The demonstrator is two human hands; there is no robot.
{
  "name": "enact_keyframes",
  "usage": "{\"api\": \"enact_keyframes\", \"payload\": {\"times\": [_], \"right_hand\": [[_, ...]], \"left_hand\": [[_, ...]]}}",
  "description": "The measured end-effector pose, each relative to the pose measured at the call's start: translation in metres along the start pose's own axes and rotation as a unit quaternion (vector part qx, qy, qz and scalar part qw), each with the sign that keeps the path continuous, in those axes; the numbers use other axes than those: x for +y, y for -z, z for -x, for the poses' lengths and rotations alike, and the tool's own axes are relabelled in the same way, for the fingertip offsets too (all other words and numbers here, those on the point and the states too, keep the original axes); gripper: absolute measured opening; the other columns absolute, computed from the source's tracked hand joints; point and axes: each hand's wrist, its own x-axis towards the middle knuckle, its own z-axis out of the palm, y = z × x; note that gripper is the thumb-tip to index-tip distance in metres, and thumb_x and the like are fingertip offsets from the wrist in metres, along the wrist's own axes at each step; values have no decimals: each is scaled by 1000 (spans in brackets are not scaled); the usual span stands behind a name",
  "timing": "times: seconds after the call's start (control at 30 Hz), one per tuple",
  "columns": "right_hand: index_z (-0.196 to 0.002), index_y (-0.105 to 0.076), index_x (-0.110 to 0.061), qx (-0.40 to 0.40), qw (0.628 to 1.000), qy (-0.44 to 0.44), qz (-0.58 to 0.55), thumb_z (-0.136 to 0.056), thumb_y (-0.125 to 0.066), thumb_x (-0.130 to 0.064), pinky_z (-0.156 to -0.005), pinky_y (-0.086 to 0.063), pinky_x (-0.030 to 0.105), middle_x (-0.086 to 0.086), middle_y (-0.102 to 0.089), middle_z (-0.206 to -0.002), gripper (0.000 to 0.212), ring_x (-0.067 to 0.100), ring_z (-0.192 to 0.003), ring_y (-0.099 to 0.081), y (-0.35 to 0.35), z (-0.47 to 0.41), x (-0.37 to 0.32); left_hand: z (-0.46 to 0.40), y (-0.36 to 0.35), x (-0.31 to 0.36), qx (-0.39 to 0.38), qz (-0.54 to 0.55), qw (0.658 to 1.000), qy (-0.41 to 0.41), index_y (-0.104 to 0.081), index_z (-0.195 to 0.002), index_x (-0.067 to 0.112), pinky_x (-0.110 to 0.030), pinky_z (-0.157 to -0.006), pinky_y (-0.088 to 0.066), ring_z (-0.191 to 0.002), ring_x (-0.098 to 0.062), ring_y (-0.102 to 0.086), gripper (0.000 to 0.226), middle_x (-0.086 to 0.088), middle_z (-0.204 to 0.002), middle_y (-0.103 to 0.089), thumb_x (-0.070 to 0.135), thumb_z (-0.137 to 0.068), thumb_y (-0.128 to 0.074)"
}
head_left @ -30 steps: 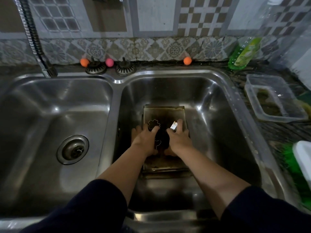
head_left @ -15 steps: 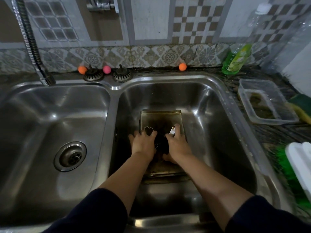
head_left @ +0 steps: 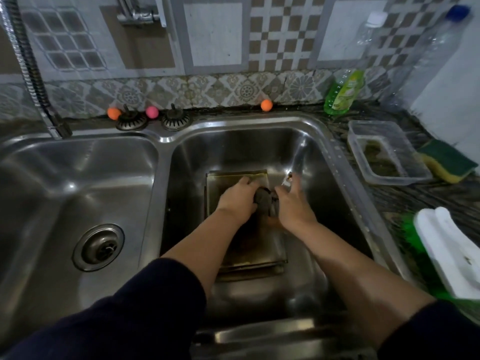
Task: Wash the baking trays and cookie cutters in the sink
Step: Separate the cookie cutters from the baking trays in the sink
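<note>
Stacked baking trays (head_left: 249,255) lay in the right basin of the sink (head_left: 324,141). Above them, the left hand (head_left: 237,201) curled its fingers around a dark object (head_left: 262,197), while the right hand (head_left: 292,203) pinched a small metal piece (head_left: 286,181). Right of the sink on the worktop (head_left: 420,198) stood a green bottle (head_left: 341,93); its label was unreadable.

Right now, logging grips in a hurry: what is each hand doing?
Left hand: holds a dark object over the baking tray.
Right hand: pinches a small shiny metal piece.
</note>
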Motion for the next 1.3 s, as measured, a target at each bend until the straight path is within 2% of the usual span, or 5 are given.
{"api": "enact_keyframes", "payload": {"times": [0.27,0.5,0.63,1.0,1.3], "right_hand": [[-134,-39,-27,-54,992,-97,-66,-72,-77,-37,-105,-36,45,3,15,-152,73,38,-132,-26,-5,13,45],[-142,-35,-34,-101,985,-105,-93,-79,-72,-32,-108,-31,48,7,21,-156,73,42,-140,-17,-20,11,48],[-147,-28,-35,-106,988,-92,-58,-85,-68,-23,-108,-33,47,6,13,-159,75,38,-142,-16,-15,10,44],[-151,-12,-32,-74,989,62,108,-94,-53,-24,-114,-17,53,11,12,-159,71,39,-144,1,-26,6,-2],[-136,-46,-16,-97,994,32,35,-93,-51,-9,-103,-40,47,0,2,-160,44,36,-141,-15,-48,-3,1]], "left_hand": [[-26,-38,31,-25,28,999,-30,-52,-132,26,-39,-94,-49,-116,-27,-56,45,-5,-130,-54,9,-90,-57],[-13,-38,-3,-36,-132,990,20,-26,-147,34,-53,-115,-20,-143,-33,-12,76,-2,-155,-17,55,-83,-61],[-3,-30,-25,-97,-128,984,77,-16,-150,37,-53,-112,-26,-140,-37,-18,88,-3,-157,-7,67,-79,-59],[2,-32,-33,-101,-55,989,97,-25,-149,30,-45,-101,-44,-133,-32,-31,85,4,-156,-7,40,-80,-73],[-3,-38,-35,-59,-2,991,121,-44,-135,23,-41,-100,-45,-125,-31,-38,64,-4,-139,-33,29,-80,-74]]}}
